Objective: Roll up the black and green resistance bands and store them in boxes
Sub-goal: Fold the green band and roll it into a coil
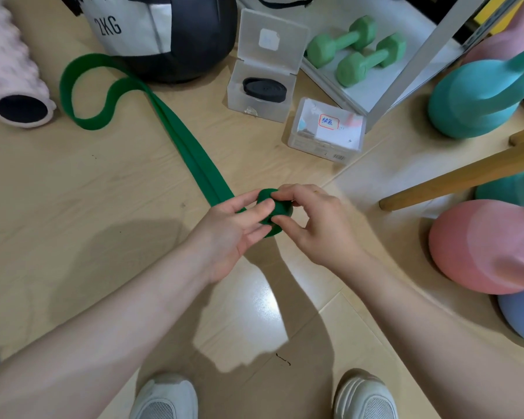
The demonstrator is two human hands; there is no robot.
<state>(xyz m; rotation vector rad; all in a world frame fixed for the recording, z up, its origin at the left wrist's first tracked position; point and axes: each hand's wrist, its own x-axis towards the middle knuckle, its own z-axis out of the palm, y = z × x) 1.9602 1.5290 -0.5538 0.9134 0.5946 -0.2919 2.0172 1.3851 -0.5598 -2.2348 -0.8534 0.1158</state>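
Here the hands (273, 219) pinch the green band (191, 155) — tail running up-left.

both hands meet low centre over the floor (73, 182): left hand (227, 234) and right hand (315, 225) pinch the rolled end of the green resistance band (191, 158) between them. its unrolled length runs up-left, ending in a loop beside the pink foam roller (12, 71), which lies far left. behind the loop, the black 2kg weight bag (176, 37). right of the bag, the open clear plastic box (263, 86) with the rolled black resistance band (265, 89) in it. closed clear labelled box (327, 131) just right and nearer. 2 green dumbbells (360, 46) behind on the white shelf (375, 92). kettlebells (478, 98) far right. 2 white shoes (167, 397) at bottom edge.
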